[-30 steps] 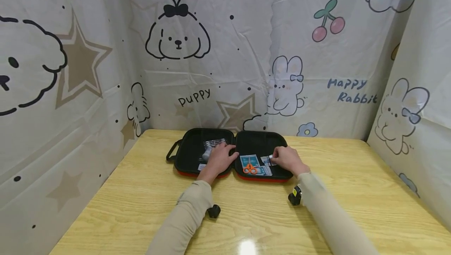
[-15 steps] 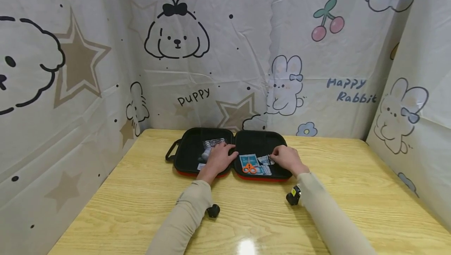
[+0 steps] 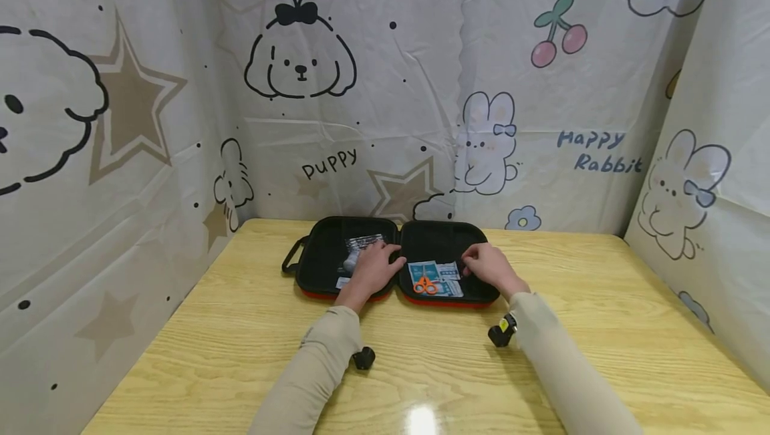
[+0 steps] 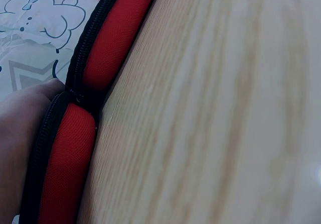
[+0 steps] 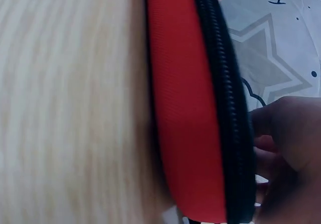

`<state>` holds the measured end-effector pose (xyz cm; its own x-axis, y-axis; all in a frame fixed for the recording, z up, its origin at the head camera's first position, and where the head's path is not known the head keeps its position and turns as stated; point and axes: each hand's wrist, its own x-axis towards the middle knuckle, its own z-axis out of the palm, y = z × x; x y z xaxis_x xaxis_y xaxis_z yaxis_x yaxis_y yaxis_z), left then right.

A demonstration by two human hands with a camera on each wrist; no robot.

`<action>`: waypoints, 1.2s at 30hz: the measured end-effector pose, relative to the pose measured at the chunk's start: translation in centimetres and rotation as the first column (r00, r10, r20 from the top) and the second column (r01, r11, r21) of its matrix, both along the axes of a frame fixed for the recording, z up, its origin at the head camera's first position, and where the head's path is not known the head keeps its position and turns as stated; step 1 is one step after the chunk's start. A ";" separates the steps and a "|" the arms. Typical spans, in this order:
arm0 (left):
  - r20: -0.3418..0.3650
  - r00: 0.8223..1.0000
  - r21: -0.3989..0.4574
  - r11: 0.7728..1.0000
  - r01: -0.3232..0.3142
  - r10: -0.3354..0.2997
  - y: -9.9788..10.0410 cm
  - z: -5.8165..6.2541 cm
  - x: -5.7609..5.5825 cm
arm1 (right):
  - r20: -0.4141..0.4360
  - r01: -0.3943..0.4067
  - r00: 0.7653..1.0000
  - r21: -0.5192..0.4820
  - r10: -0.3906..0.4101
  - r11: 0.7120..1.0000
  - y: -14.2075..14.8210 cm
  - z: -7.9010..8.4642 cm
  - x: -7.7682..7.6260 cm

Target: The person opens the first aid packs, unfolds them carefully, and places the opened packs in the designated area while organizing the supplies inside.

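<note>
A hard-shell zip case, black inside and red outside [image 5: 185,103], lies unfolded on the table. My left hand [image 3: 374,269] rests over the case's left half by the hinge, fingers loosely extended beside clear-wrapped items [image 3: 363,242]. Orange-handled scissors [image 3: 424,280] lie in the right half on a teal packet [image 3: 415,269]. Next to them are a small white-and-blue packet [image 3: 448,271] and another pale packet [image 3: 452,288]. Bent and slightly apart, the fingers of my right hand [image 3: 490,266] hover just right of the small packet. Their tips are partly hidden in the right wrist view.
A carrying handle [image 3: 293,254] sticks out from the case's left side. The case lies near the far edge of the wooden table [image 3: 433,368], close to a printed curtain [image 3: 337,114]. A white label [image 3: 342,282] lies in the left half.
The small packet has shifted left and now lies straighter beside the scissors. My right fingers, which were on it, have drawn slightly away. The left hand stays in place.
</note>
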<state>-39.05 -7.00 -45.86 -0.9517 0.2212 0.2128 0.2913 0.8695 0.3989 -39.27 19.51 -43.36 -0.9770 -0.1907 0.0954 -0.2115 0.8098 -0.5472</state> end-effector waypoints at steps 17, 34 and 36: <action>0.003 1.000 -0.006 1.000 0.006 -0.006 0.0 0.1 0.0 | -0.052 -0.020 0.998 -0.033 0.018 0.999 -0.1 0.7 0.9; 0.002 1.000 0.002 1.000 0.005 -0.005 -0.1 -0.1 -0.1 | -0.089 -0.200 0.975 0.036 0.202 0.979 -2.3 2.0 3.1; 0.005 1.000 0.007 1.000 0.003 -0.003 -0.1 0.0 0.0 | -0.091 -0.221 0.970 0.042 0.224 0.974 -2.5 1.9 3.2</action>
<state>-39.09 -7.06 -45.91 -0.9520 0.2227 0.2100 0.2921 0.8657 0.4065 -36.05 16.97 -41.43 -0.8965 -0.4068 0.1757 -0.4379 0.7527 -0.4916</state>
